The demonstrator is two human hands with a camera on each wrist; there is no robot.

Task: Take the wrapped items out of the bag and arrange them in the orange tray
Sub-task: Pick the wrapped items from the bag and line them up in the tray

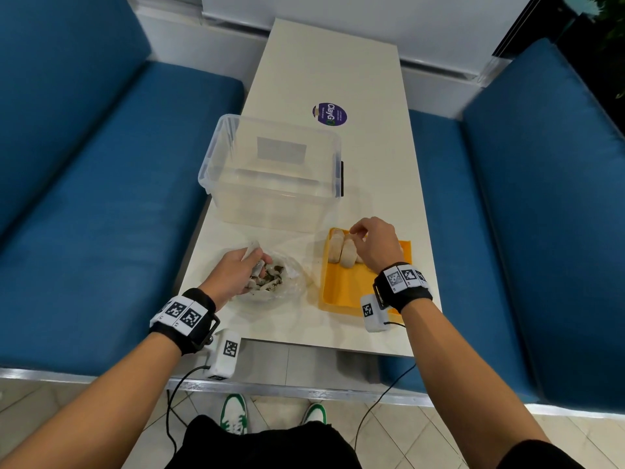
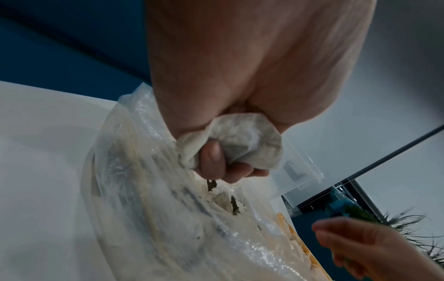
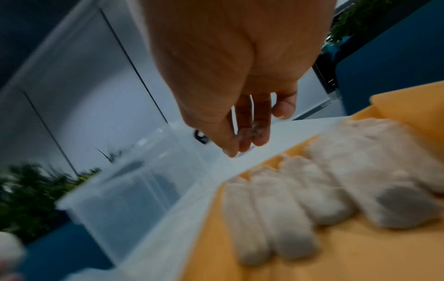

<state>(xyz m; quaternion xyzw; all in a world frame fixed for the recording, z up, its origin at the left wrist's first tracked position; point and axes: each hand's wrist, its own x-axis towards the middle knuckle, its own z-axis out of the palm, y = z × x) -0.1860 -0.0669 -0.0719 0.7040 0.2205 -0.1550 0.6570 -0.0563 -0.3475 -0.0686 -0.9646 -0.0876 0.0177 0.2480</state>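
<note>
Left hand [image 1: 236, 270] is down in the mouth of the clear plastic bag [image 1: 291, 282], fist clamped on one paper-wrapped item [image 2: 240, 138]; the thumb presses into the wrap. Probably gripping it to lift it out while the bag sits slumped on the counter [image 1: 372, 96]. More wrapped pieces [image 1: 267, 282] and dark crumbs lie in the bag.

Right hand [image 1: 375, 245] hovers over the far end of the orange tray [image 1: 341, 292], fingers [image 3: 252, 133] loosely drooped and apart, holding nothing; dark smudges on the fingertips. Looks like a placement hand between items.

Wrapped items [image 1: 341, 252] in the tray lie side by side, touching, in a row at the far-left corner; the wrist view shows about four, blurred. Packing them tight from one corner leaves the near part free for the rest. Tray sits just right of the bag, so the transfer is short.

Clear storage bin [image 1: 270, 170] stands behind both. Round purple sticker [image 1: 330, 114] on the counter reads "ClayG…"; the small print is unreadable.
</note>
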